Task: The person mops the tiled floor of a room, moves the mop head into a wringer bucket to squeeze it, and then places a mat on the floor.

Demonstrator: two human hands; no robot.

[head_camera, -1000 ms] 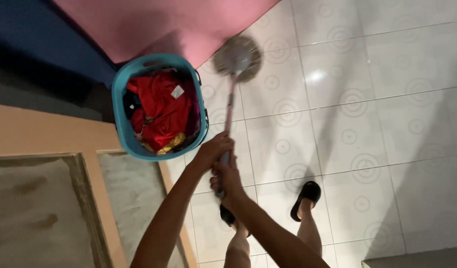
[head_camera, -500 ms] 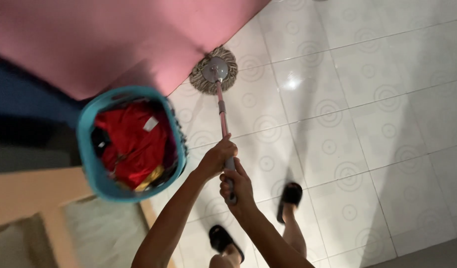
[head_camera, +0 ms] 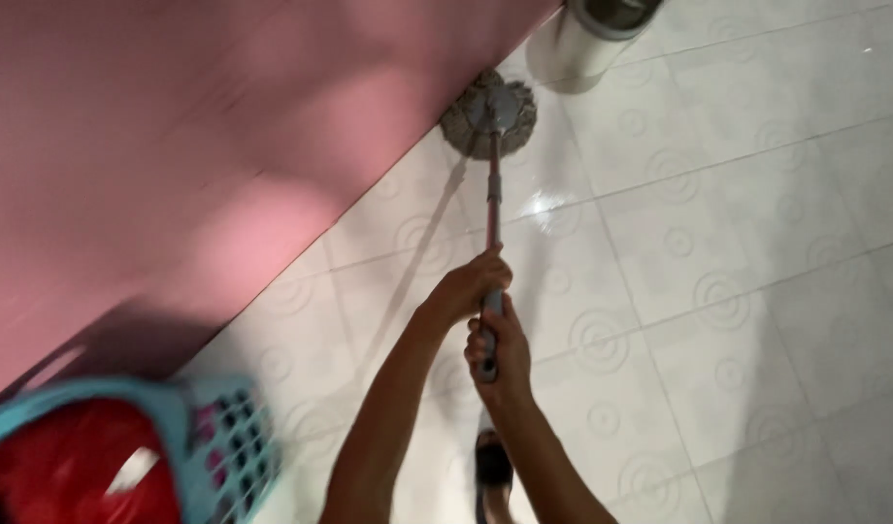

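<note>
Head view: mop head (head_camera: 489, 114) touches pink surface (head_camera: 175, 146), near metal bin (head_camera: 592, 34).

The setting is a domestic interior, most likely a bedroom or utility area of a home. Indicators: a glossy white tiled floor (head_camera: 718, 243) with circular motifs, a pink bed covering or mattress (head_camera: 175, 126) along the far left, and a teal plastic laundry basket (head_camera: 223, 437) holding red clothing at the near left. A round string mop (head_camera: 489, 107) on the tiles and a metal bin (head_camera: 602, 24) at the far edge support this.
</note>
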